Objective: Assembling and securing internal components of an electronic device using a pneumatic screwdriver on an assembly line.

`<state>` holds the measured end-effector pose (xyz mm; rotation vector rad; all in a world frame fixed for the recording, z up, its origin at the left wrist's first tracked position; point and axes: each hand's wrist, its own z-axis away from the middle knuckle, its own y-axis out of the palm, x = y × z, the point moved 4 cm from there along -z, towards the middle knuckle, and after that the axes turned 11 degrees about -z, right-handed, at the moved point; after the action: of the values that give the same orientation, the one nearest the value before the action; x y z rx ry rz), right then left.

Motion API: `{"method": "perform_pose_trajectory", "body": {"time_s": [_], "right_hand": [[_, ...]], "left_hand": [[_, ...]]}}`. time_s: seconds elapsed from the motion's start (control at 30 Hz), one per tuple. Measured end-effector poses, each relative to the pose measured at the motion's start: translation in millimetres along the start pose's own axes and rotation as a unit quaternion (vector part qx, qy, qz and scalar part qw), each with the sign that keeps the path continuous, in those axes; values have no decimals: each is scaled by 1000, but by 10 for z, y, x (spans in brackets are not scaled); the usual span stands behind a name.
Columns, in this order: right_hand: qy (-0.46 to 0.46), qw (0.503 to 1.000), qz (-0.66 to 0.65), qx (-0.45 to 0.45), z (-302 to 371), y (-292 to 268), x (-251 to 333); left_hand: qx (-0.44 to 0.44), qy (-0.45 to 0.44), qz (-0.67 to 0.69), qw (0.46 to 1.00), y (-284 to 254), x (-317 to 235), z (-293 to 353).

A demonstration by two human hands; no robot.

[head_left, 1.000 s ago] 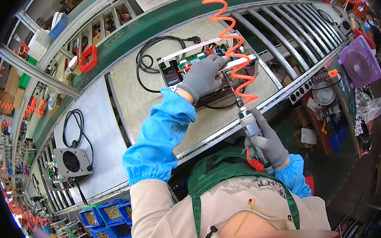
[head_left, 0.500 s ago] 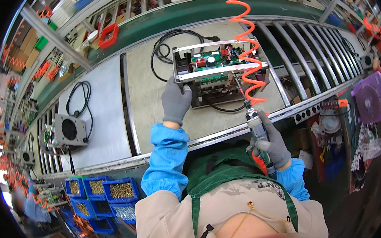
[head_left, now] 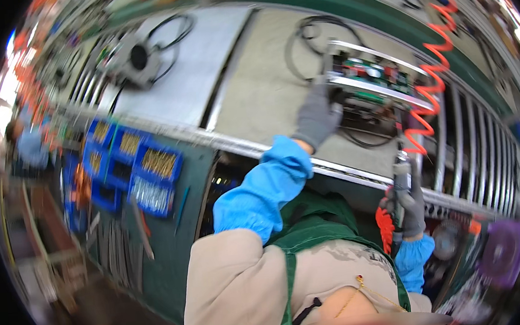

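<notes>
An open metal chassis (head_left: 383,93) holds a green circuit board (head_left: 359,69) between two silver rails. My left hand (head_left: 318,120), in a grey glove, grips the left end of the chassis. In my right hand (head_left: 412,206), also gloved, is a power screwdriver (head_left: 402,174), its bit pointing away from me at the front rail's right part. Blur hides whether the bit touches a screw. An orange coiled hose (head_left: 430,88) hangs across the chassis's right end. A black cable (head_left: 293,53) loops behind the chassis.
Blue bins (head_left: 158,162) of brass-coloured and silver screws stand at the left below the bench edge. Another unit with a round fan (head_left: 137,57) sits on the left metal sheet. Conveyor rollers (head_left: 463,140) run to the right. A purple basket (head_left: 506,252) is at the lower right.
The view has swung to the left, so the chassis and both hands appear farther right and the screw bins show more fully. My left hand stays at the chassis, my right on the screwdriver.
</notes>
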<state>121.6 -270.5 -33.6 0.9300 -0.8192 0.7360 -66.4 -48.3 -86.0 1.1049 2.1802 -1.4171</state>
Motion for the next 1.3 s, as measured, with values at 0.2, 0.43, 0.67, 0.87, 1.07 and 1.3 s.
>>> {"method": "perform_pose_trajectory", "body": {"time_s": [0.2,0.43,0.67,0.87,1.07,1.3], "right_hand": [[-38,988,-107,103,-21,-141,-195],[-11,970,-188,154,-67,-257,-371],[124,962,-165,179,61,687,-519],[183,950,-53,249,-121,920,-727],[228,939,3,256,-151,1068,-728],[250,929,13,272,-113,952,-714]], "left_hand": [[265,23,-12,964,-352,404,726],[-75,-233,-350,904,-2386,1842,1237],[91,-420,-555,712,-3007,2503,1512],[84,-414,-559,714,-2943,2513,1431],[138,-336,-626,691,-2856,2525,1344],[-37,-333,-595,730,-2841,2354,1275]]}}
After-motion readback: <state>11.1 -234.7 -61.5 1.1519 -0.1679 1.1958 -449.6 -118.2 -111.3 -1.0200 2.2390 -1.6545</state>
